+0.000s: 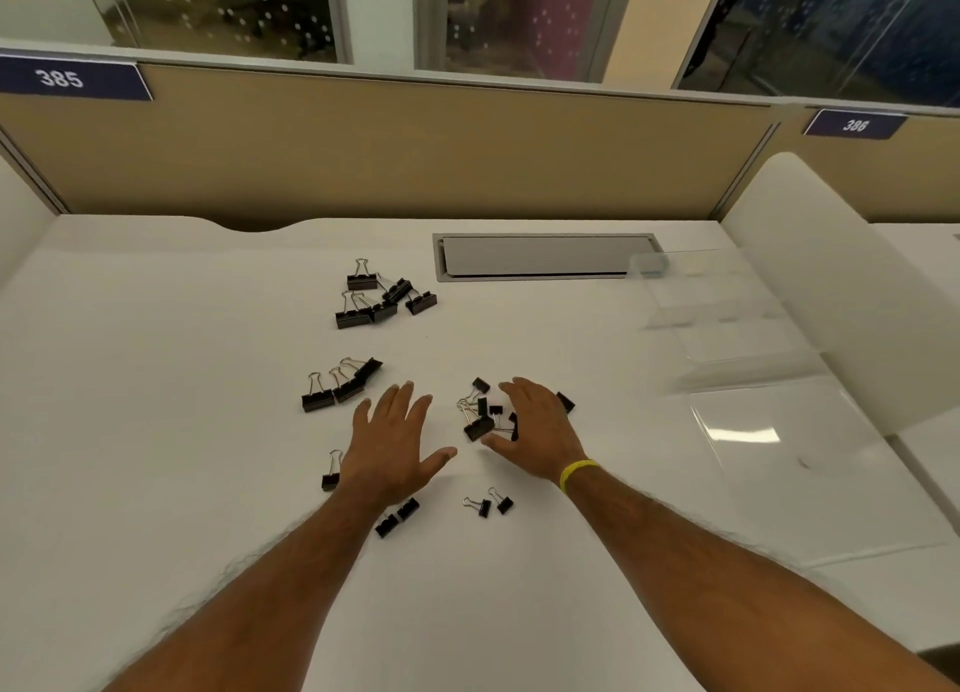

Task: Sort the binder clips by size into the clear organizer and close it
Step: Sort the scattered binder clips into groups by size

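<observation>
Head view: we record a heap of small binder clips (480,418) just left of the right hand (537,431) and partly under it, nearer that hand than the left hand (395,444). Both hands are spread, fingers straight, and grip nothing. The clear organizer (727,317) lies well apart to the right and appears open.

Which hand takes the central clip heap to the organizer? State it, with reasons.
Right. The right hand hovers over the clip heap, and the clear organizer sits to that side; the left hand is farther away.
</observation>
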Demonstrator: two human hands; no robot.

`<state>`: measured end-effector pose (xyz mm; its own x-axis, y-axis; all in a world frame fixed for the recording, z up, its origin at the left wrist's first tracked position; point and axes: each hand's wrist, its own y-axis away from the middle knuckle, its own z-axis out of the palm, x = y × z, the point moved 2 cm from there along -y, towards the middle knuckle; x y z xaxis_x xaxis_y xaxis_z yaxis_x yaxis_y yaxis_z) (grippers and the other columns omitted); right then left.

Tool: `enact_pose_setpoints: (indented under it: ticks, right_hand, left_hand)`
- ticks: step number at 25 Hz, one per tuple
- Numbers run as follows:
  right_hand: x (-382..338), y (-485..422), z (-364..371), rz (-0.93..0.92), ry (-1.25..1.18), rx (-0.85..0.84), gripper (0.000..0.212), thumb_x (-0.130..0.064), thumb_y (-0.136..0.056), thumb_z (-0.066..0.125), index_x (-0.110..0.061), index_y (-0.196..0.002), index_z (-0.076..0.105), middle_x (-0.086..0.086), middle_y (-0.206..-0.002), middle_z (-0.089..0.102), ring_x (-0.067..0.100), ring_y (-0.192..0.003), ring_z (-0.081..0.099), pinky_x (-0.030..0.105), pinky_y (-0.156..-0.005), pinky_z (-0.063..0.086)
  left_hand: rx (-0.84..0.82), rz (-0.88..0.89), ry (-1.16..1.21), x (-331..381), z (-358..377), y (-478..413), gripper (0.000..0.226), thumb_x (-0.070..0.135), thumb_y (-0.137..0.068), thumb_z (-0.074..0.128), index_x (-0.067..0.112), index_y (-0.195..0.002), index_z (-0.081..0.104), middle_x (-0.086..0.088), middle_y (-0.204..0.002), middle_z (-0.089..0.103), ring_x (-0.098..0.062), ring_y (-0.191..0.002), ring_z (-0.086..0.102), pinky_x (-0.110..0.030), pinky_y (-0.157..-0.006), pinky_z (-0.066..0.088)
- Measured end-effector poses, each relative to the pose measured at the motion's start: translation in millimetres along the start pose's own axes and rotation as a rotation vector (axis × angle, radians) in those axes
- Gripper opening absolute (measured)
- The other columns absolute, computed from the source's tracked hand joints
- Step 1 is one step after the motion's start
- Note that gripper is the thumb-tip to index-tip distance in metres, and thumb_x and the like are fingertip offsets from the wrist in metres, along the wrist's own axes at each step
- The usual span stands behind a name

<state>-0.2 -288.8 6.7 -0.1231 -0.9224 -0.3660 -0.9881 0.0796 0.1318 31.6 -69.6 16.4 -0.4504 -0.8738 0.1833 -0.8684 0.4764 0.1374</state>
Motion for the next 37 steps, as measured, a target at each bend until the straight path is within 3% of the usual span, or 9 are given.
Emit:
enact_pose_setpoints:
  ticks: [4,11,15,19,24,26,30,37]
  right_hand:
    - [6.8,13.9,3.7,0.003,0.039,-0.009,0.075,-0.057,-0.082,0.064,-0.023,-0.144,0.039,0.004,-0.154,0.03,0.023,-0.144,0.021,0.04,-0.118,0.014]
    - [-5.9,23.8,19.2,-0.136,0.085,-0.009,0.05,-0.05,-0.084,0.061,-0.031,-0.129,0.057,0.002,-0.151,0.034,0.025,-0.142,0.022,0.046,-0.117,0.013]
    - [-15.2,24.9,21.0,-0.145,0.064,0.033,0.047,-0.048,-0.083,0.062,-0.027,-0.125,0.058,0.0,-0.133,0.047,0.021,-0.127,0.037,0.04,-0.107,0.027]
    - [-33.0,21.6,25.6,-0.152,0.081,-0.016,0.044,-0.042,-0.087,0.058,-0.026,-0.128,0.056,0.0,-0.116,0.052,0.021,-0.113,0.044,0.037,-0.099,0.032]
    - [-41.1,18.4,29.5,-0.208,-0.028,-0.031,0.034,-0.013,-0.083,0.055,-0.02,-0.115,0.065,0.0,-0.114,0.057,0.022,-0.113,0.049,0.035,-0.096,0.03]
    - [-44.6,18.3,29.8,-0.2,-0.078,-0.023,0.035,-0.015,-0.083,0.056,-0.017,-0.117,0.063,0.0,-0.116,0.058,0.02,-0.115,0.05,0.034,-0.098,0.034]
    - [-56.3,18.0,34.6,-0.208,-0.047,-0.057,0.045,-0.037,-0.085,0.064,-0.016,-0.125,0.057,0.002,-0.118,0.056,0.02,-0.114,0.049,0.034,-0.098,0.04]
    - [-68.3,18.2,43.0,-0.172,-0.068,-0.038,0.036,-0.024,-0.086,0.062,-0.013,-0.12,0.059,0.005,-0.112,0.055,0.023,-0.107,0.051,0.034,-0.094,0.043]
  left_hand:
    - [-0.034,0.006,-0.033,7.4,8.5,9.2,0.085,0.075,-0.086,0.028,0.024,-0.153,0.016,-0.006,-0.163,0.008,-0.023,-0.15,0.004,-0.051,-0.119,0.004]
    - [-0.032,0.008,-0.075,7.5,15.4,16.3,0.096,0.077,-0.075,0.004,0.022,-0.152,0.018,-0.008,-0.162,0.012,-0.024,-0.149,0.008,-0.051,-0.118,0.007]
    - [-0.032,-0.01,-0.07,1.9,13.2,17.1,0.082,0.072,-0.089,0.028,0.022,-0.153,0.016,-0.007,-0.162,0.009,-0.024,-0.149,0.005,-0.05,-0.118,0.006]
    - [-0.027,-0.023,-0.075,-3.9,11.6,18.4,0.08,0.07,-0.09,0.03,0.022,-0.153,0.016,-0.007,-0.162,0.009,-0.023,-0.149,0.005,-0.05,-0.118,0.005]
    - [-0.003,-0.044,-0.053,-17.6,9.0,21.6,0.078,0.068,-0.091,0.032,0.022,-0.152,0.02,-0.007,-0.162,0.012,-0.023,-0.149,0.008,-0.049,-0.119,0.006]
    - [0.008,-0.06,-0.038,-25.0,8.8,24.1,0.076,0.067,-0.091,0.033,0.021,-0.151,0.022,-0.007,-0.161,0.014,-0.023,-0.149,0.01,-0.049,-0.118,0.007]
    - [0.042,-0.08,0.004,-38.6,7.2,29.8,0.074,0.065,-0.091,0.038,0.021,-0.149,0.027,-0.008,-0.16,0.02,-0.024,-0.148,0.014,-0.05,-0.118,0.01]
    - [0.107,-0.176,0.07,-77.0,8.5,56.8,0.064,0.057,-0.092,0.041,0.02,-0.144,0.038,-0.006,-0.154,0.033,-0.022,-0.143,0.027,-0.045,-0.115,0.02]
